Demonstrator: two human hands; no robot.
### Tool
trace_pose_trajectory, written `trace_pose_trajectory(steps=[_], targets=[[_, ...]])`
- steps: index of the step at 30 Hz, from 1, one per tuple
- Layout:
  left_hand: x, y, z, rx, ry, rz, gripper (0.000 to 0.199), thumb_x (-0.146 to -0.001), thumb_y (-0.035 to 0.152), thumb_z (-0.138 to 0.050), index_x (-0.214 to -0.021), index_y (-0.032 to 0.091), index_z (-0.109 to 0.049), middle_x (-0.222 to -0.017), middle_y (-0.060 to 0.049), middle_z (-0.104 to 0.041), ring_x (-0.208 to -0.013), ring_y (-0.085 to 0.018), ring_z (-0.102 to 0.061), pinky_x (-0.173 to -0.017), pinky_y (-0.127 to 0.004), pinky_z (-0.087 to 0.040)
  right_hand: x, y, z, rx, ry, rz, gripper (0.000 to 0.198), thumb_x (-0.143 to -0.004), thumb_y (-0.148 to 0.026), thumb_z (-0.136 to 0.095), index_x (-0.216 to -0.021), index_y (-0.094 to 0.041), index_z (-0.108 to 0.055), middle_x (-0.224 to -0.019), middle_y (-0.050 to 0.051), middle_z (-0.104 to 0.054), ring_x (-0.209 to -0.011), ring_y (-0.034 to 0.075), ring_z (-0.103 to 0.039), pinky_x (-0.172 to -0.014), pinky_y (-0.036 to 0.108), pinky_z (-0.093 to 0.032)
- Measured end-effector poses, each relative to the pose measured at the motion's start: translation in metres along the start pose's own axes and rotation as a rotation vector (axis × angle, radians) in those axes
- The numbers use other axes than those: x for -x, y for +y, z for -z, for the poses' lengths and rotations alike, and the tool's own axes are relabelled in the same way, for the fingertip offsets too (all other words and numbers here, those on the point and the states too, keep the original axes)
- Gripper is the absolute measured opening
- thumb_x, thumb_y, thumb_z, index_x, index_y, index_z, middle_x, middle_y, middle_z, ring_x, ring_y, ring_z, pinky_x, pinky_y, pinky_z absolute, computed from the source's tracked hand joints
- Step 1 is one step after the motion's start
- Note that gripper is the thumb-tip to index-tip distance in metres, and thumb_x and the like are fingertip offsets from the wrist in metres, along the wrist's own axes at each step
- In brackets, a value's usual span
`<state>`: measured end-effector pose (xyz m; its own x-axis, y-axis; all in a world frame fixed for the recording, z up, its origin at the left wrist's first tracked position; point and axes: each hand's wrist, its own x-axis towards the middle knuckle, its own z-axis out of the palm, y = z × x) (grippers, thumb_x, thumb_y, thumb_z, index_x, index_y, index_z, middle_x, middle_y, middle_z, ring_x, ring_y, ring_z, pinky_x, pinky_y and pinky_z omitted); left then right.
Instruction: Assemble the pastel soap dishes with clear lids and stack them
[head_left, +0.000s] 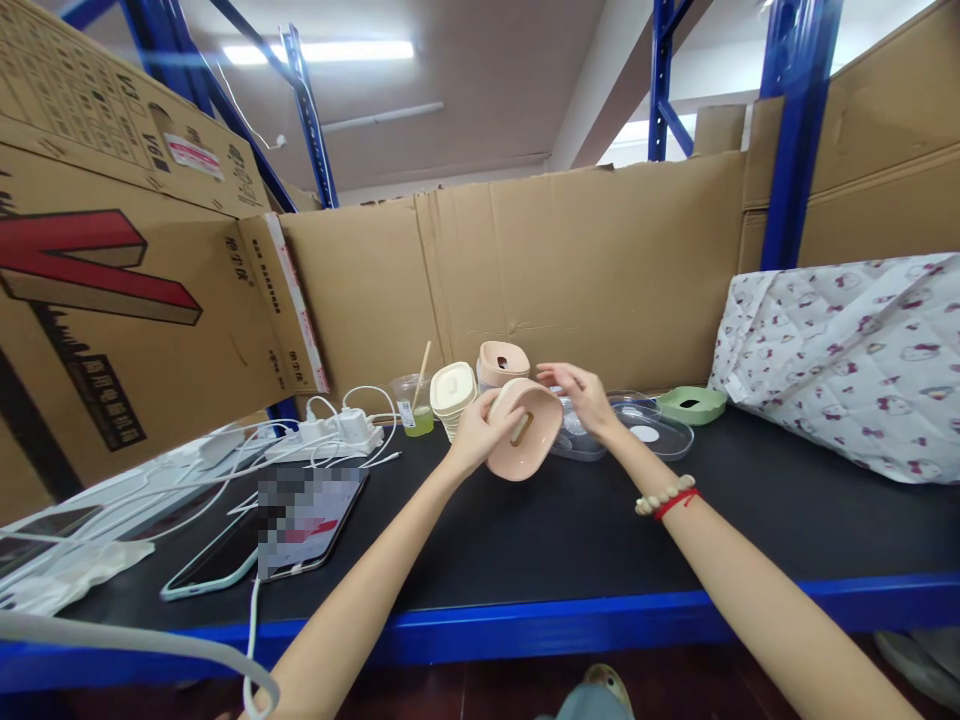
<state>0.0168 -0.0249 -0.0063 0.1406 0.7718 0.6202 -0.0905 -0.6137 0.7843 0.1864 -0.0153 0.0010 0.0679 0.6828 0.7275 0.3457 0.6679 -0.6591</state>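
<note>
My left hand [476, 437] is closed on the rim of a pink plastic cover [529, 450], shallow and rounded-square with a slot in its middle. The cover is held tilted above the black tabletop, its hollow side towards me. To its right, my right hand [585, 398] is raised with the fingers apart and nothing in them. Behind my left hand stand a stack of cream-coloured lids [453, 385] and a stack topped by another pink cover [504, 358]. Clear plastic trays [656, 437] lie behind and beneath my right hand.
A green slotted cover [694, 403] lies beside a patterned white cloth [847, 350] at the right. A cup with green liquid [420, 420] stands at the back. Phones [322, 520], a power strip [367, 438] and loose white cables occupy the left. Cardboard [600, 270] walls the back.
</note>
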Motion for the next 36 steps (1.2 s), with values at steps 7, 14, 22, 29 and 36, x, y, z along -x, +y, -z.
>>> trace_pose_trajectory(steps=[7,14,22,29,36], targets=[[0.005,-0.005,-0.001,-0.163,-0.178,-0.12,0.021,-0.067,0.024,-0.068,-0.088,0.02,-0.07,-0.093,-0.007,-0.073,-0.087,-0.024,-0.066,-0.078,-0.031,-0.05,0.019,-0.014,-0.018,0.226,-0.003,0.041,0.033,-0.067,-0.05,-0.051,-0.076,-0.023,-0.068,-0.077,0.001,-0.072,-0.073,0.019,-0.063,-0.067,0.029,-0.045],[0.01,-0.003,-0.004,-0.344,-0.211,-0.141,0.014,-0.065,0.022,-0.068,-0.078,0.02,-0.072,-0.071,-0.002,-0.072,-0.062,-0.018,-0.062,-0.058,-0.025,-0.045,0.023,-0.016,-0.018,0.376,0.134,0.004,0.044,-0.069,-0.057,-0.04,-0.042,-0.022,-0.039,-0.04,-0.002,-0.041,-0.043,0.011,-0.039,-0.046,0.024,-0.026],[0.008,-0.004,-0.003,-0.481,-0.276,-0.104,0.022,-0.068,0.027,-0.062,-0.086,0.017,-0.069,-0.08,-0.002,-0.072,-0.071,-0.018,-0.063,-0.064,-0.026,-0.045,0.023,-0.017,-0.022,0.465,0.104,-0.048,0.041,-0.071,-0.048,-0.041,-0.042,-0.021,-0.031,-0.041,-0.003,-0.034,-0.045,0.009,-0.034,-0.047,0.023,-0.022],[0.002,-0.006,0.009,-0.434,0.02,-0.029,0.015,-0.066,0.029,-0.061,-0.077,0.02,-0.066,-0.072,-0.001,-0.069,-0.068,-0.018,-0.061,-0.063,-0.027,-0.042,0.018,-0.02,-0.015,0.63,0.028,-0.202,0.04,-0.086,-0.042,-0.037,-0.068,-0.021,-0.066,-0.067,0.002,-0.065,-0.067,0.016,-0.058,-0.055,0.024,-0.032],[-0.004,-0.004,0.012,-0.116,0.401,-0.019,0.028,-0.062,0.046,-0.062,-0.065,0.019,-0.058,-0.046,0.007,-0.044,-0.043,-0.008,-0.036,-0.046,-0.023,-0.026,0.015,-0.015,-0.002,0.999,-0.025,-0.282,0.049,-0.072,-0.033,-0.067,-0.119,-0.02,-0.058,-0.117,0.012,-0.061,-0.111,0.027,-0.054,-0.087,0.035,-0.038]])
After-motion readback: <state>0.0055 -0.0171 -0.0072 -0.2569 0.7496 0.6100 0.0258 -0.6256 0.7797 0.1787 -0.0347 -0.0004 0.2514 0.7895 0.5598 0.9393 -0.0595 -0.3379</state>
